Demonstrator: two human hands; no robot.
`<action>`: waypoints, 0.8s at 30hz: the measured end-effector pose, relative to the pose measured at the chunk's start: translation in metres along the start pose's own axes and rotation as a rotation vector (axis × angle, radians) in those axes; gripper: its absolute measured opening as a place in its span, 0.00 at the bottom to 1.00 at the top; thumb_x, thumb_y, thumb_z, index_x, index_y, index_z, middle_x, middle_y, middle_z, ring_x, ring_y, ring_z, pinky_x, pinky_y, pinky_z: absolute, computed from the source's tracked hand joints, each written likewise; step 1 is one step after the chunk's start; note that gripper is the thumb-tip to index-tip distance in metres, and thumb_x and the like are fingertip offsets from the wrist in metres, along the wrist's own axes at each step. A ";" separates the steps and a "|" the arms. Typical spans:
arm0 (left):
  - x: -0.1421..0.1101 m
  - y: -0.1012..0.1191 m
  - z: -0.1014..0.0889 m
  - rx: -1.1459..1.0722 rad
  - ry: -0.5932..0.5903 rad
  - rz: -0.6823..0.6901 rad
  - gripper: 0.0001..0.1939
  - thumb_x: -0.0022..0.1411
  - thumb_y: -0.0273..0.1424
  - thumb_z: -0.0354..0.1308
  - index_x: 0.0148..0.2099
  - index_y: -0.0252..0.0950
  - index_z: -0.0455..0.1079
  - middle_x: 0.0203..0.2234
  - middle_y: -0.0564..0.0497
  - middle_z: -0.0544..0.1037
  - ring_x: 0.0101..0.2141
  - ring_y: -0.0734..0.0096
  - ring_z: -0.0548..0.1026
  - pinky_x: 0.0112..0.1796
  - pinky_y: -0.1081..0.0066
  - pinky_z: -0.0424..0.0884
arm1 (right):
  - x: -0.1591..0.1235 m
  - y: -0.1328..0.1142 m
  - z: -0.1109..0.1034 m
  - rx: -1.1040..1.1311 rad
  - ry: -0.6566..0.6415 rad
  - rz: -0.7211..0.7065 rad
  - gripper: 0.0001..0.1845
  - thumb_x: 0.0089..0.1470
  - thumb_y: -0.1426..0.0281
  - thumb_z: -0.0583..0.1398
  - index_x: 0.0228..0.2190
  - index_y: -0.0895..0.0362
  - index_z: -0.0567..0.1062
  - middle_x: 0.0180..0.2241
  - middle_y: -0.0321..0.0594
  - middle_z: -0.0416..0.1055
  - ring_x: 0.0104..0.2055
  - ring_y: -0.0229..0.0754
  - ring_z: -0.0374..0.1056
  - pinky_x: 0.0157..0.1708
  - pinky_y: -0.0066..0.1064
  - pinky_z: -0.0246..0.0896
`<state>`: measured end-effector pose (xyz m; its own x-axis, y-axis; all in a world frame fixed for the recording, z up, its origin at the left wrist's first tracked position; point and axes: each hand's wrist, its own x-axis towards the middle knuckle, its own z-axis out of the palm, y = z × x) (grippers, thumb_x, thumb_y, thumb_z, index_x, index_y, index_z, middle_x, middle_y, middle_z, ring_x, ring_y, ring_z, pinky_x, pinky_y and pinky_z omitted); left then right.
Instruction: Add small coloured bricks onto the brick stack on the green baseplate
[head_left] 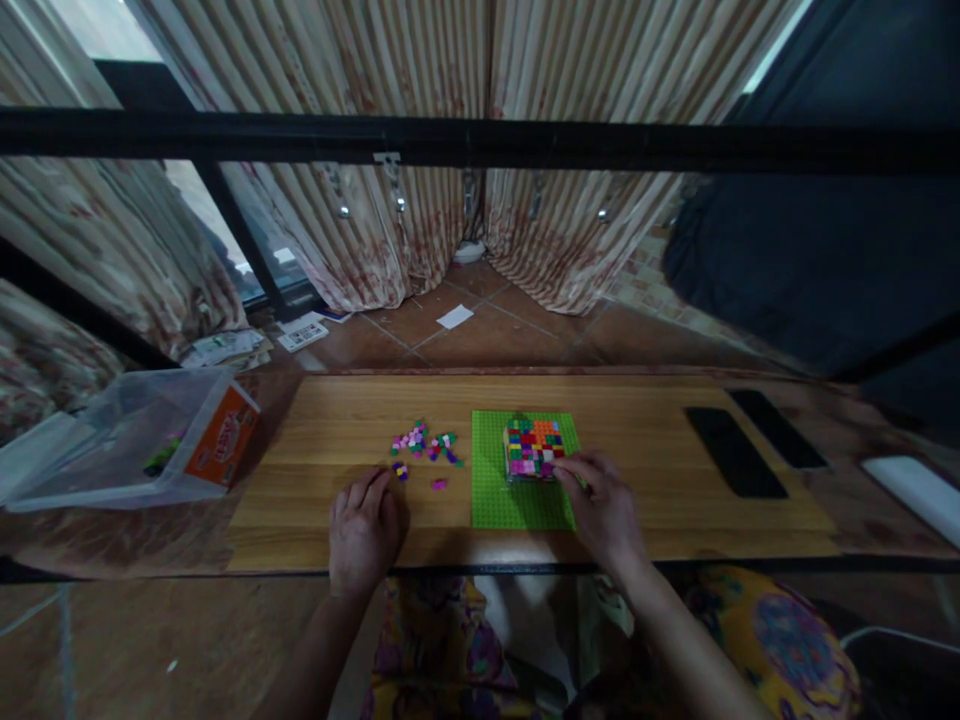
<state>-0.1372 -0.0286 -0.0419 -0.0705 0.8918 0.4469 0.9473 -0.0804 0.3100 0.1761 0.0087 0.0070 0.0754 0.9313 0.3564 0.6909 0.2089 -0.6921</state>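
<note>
A multicoloured block of small toy bricks (pixel 534 447) stands on a green studded baseplate (pixel 491 505). My right hand (pixel 607 508) is at the block's near right corner, thumb and forefinger pinched on a small toy brick there, which the fingertips mostly cover. To the left, my left hand (pixel 364 528) rests on the wooden table with curled fingers; whatever it may hold is hidden. Just beyond its fingertips lies a little cluster of purple and yellow bricks (pixel 400 471). Loose pink, green and blue bricks (pixel 417 438) are scattered farther back, and a pink brick (pixel 439 484) lies apart.
A clear plastic bin (pixel 150 400) with an orange label stands left of the wooden board (pixel 645 530). Two dark flat phone-like slabs (pixel 735 452) lie on the right, with a white object (pixel 919 495) beyond them. A black bar (pixel 480 145) crosses before the curtains.
</note>
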 end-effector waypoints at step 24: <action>-0.002 -0.003 0.003 -0.004 0.023 0.010 0.15 0.66 0.30 0.48 0.51 0.36 0.70 0.48 0.44 0.76 0.46 0.57 0.72 0.49 0.57 0.68 | 0.021 0.024 0.025 0.453 -0.047 0.332 0.17 0.39 0.57 0.69 0.31 0.55 0.79 0.34 0.40 0.74 0.38 0.45 0.68 0.41 0.38 0.61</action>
<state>-0.1390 -0.0289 -0.0467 -0.0682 0.8806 0.4690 0.9469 -0.0909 0.3084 0.1759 0.0409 -0.0175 0.1972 0.9790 0.0525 0.2565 0.0001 -0.9665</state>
